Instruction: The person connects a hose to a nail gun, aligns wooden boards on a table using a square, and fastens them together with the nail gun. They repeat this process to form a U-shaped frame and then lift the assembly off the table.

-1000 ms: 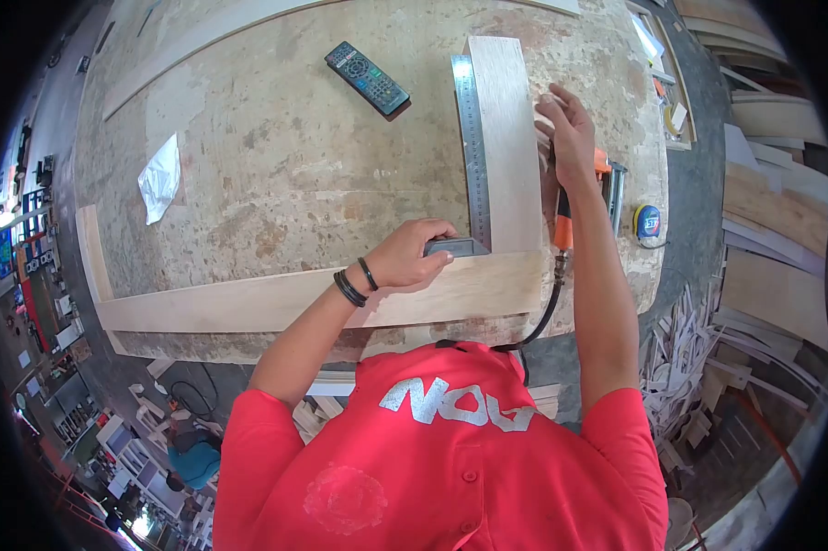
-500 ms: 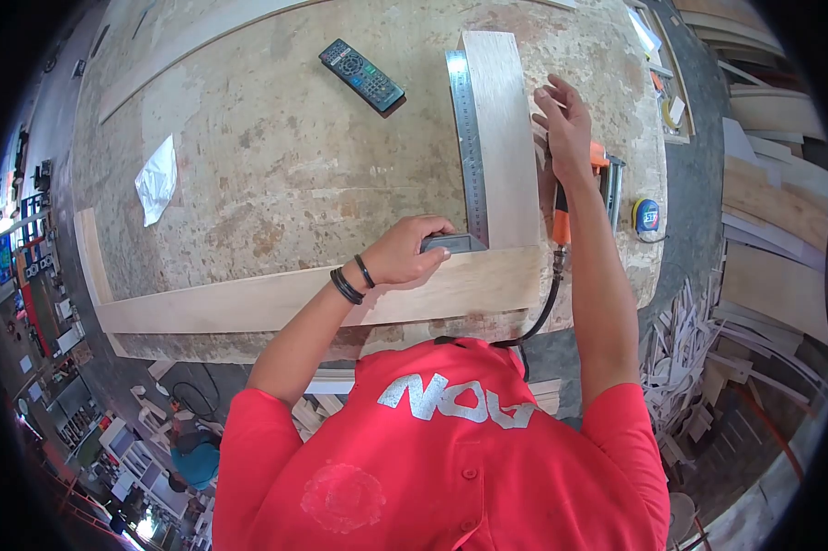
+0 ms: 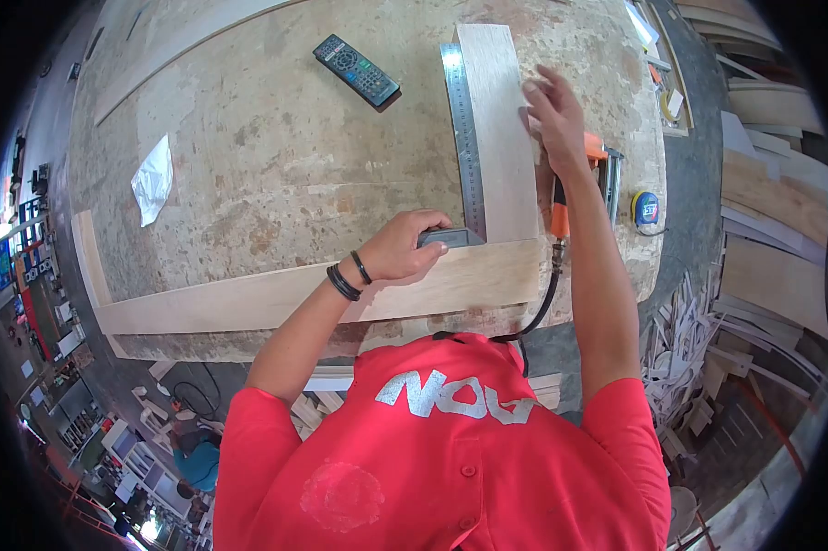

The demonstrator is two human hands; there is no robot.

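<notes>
My left hand (image 3: 402,246) is closed around the dark stock of a try square (image 3: 463,138), pressing it at the inner corner of two boards. The square's steel blade, marked like a ruler, runs along the left side of a pale board (image 3: 498,129) that points away from me. That board's near end meets a long wooden board (image 3: 340,294) lying across the bench in front of me. Beside the right edge of the first board, my right hand (image 3: 557,121) hovers with fingers apart and holds nothing. An orange and black nail gun (image 3: 561,219) lies partly hidden under my right forearm.
A black hose (image 3: 550,298) runs from the nail gun toward me. A blue tape measure (image 3: 646,208) sits at the right edge of the worktable (image 3: 276,129). A remote control (image 3: 357,71) and crumpled white wrapper (image 3: 153,182) lie on it. Another person (image 3: 196,459) is at lower left.
My right hand has shifted slightly left, toward the edge of the board pointing away. The left hand stays on the square. The whole view has drifted a little.
</notes>
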